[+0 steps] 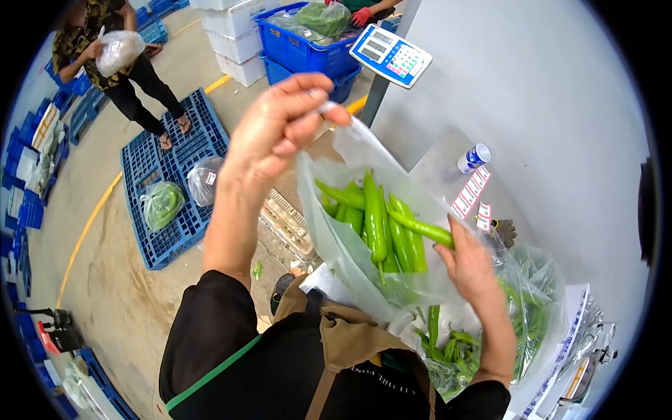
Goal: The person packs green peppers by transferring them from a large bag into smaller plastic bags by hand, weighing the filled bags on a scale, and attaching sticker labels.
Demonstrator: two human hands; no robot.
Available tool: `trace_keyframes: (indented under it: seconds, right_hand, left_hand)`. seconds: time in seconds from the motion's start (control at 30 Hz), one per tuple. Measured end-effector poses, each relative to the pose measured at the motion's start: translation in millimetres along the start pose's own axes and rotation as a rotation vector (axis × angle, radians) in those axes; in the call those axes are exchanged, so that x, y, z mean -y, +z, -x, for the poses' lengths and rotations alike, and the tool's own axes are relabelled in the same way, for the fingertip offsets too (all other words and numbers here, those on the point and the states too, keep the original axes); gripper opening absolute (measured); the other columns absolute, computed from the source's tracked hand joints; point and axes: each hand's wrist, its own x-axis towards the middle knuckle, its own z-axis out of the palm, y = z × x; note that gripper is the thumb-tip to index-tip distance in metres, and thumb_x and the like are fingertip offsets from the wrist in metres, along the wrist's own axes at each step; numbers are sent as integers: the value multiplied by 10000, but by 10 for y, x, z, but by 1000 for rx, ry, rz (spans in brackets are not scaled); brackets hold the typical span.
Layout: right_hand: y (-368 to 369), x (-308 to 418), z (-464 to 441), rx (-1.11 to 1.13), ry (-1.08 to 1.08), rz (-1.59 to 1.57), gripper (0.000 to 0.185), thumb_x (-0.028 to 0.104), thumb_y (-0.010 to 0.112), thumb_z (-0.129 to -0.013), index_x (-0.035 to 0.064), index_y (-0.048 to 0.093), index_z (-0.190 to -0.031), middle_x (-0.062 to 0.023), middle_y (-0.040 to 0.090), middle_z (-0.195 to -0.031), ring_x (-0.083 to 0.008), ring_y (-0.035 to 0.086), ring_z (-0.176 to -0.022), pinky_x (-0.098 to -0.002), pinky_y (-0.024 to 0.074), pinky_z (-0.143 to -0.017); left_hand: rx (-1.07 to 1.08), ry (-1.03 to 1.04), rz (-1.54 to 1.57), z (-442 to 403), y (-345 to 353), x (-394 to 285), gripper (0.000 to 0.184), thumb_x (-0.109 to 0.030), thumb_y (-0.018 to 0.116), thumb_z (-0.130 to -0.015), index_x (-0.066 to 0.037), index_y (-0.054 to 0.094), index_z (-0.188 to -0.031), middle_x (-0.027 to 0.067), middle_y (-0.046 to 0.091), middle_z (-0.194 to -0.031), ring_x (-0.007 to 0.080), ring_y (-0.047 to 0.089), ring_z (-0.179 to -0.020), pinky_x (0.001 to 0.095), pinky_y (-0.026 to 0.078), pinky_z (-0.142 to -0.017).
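Observation:
My left hand [283,122] is raised, its fingers pinching the upper rim of a clear plastic bag [318,217]. The bag hangs open in front of my body, with several long green chili peppers [376,224] inside. At the bag's right side, my right hand [470,262] closes thumb and fingers around the end of one green chili pepper [423,227], which points into the bag. Whether those fingers also grip the bag's edge, I cannot tell. Below my right forearm, more green peppers [455,353] lie in another open clear bag [539,280].
A digital scale display [390,56] stands on a post ahead. Beside it are a can [474,159], printed labels [471,192] and a dark glove [505,232]. A blue pallet [157,231] holds bagged produce. One person stands on it; another's red-gloved hand [362,16] is by a blue crate [308,52].

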Motion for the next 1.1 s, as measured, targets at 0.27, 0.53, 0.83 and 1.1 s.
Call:
trace_keyframes:
  seconds: [0.27, 0.53, 0.83, 1.1]
  right_hand:
    - [-424, 273, -1300, 14, -467, 73, 438, 199, 649, -772, 0, 484, -1126, -200, 589, -962, -372, 586, -866, -437, 485, -727]
    - [1031, 157, -2779, 300, -369, 244, 401, 191, 660, -740, 15, 537, -1079, -210, 567, -1049, -355, 559, -992, -424, 475, -831]
    - [2721, -519, -2914, 229, -306, 50, 293, 38, 571, -722, 15, 597, -1013, -232, 567, -1030, -366, 570, -965, -429, 470, -836]
    - [2166, -966, -2125, 74, -291, -267, 373, 98, 596, -759, 23, 549, -1121, -188, 566, -1110, -335, 538, -1041, -398, 442, -883]
  left_hand:
    - [-208, 142, 18, -355, -873, -537, 223, -50, 506, -877, -16, 473, -1095, 191, 589, -834, -1, 303, -395, 120, 213, -298]
    - [-520, -155, -7, -708, -2438, 419, 242, -53, 453, -891, -42, 413, -1129, 125, 598, -798, 33, 311, -402, 157, 227, -315]
    - [-459, -656, -170, -732, -3369, 2281, 168, -63, 530, -866, -1, 519, -1022, 42, 587, -744, 59, 410, -454, 199, 341, -410]
    - [-404, -447, -241, -1444, -3233, 2437, 86, -89, 534, -864, -32, 556, -802, 34, 552, -615, 112, 469, -465, 245, 374, -426]
